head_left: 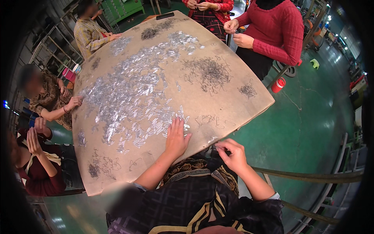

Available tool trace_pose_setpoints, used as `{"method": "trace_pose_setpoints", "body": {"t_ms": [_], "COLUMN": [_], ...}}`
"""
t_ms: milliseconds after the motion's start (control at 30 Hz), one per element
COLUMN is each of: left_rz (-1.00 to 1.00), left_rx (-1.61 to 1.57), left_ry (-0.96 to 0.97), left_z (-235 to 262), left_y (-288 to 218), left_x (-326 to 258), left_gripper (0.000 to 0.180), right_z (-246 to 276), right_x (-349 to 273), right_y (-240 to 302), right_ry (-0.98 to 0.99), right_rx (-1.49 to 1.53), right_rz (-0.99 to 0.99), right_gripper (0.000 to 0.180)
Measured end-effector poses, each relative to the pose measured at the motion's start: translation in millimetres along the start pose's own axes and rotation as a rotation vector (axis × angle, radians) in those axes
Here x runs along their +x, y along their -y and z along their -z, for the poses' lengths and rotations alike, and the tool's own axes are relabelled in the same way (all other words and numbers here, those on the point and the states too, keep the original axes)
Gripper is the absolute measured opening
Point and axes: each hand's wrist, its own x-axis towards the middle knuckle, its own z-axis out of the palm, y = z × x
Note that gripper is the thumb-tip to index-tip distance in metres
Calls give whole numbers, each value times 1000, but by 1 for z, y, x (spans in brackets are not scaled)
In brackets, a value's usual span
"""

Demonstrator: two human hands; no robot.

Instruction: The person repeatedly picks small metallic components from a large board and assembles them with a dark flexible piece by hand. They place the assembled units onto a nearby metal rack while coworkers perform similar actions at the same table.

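One left hand (pixel 177 137) in the head view, flat and palm down on the brown tabletop (pixel 245 105), thumb wide of the fingers, fingertips among the small shiny pieces (pixel 128 87) scattered broadly there. Right hand (pixel 234 156) just beside the near edge, fingers curled; cannot tell whether around anything. Dark bent wires (pixel 212 74) heaped right of the pieces.

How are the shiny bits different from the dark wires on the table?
The shiny bits look silvery; the dark wires look blackish. The shiny bits look straight, the dark wires bent. The shiny bits mostly form one big spread; the dark wires lie in several smaller heaps. Both lie loose on the table.
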Motion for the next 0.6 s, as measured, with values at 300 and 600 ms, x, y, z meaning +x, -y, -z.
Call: {"method": "trace_pose_setpoints", "body": {"t_ms": [300, 600], "left_rz": [-330, -694], "left_rx": [-52, 255], "left_ry": [21, 99], "left_z": [-7, -3], "left_y": [-9, -2], "left_x": [14, 71], "left_gripper": [40, 13], "right_z": [-2, -7], "right_x": [-1, -3], "right_y": [0, -7], "right_ry": [14, 4], "right_rx": [-10, 12], "right_rz": [-1, 47], "right_gripper": [16, 17]}}
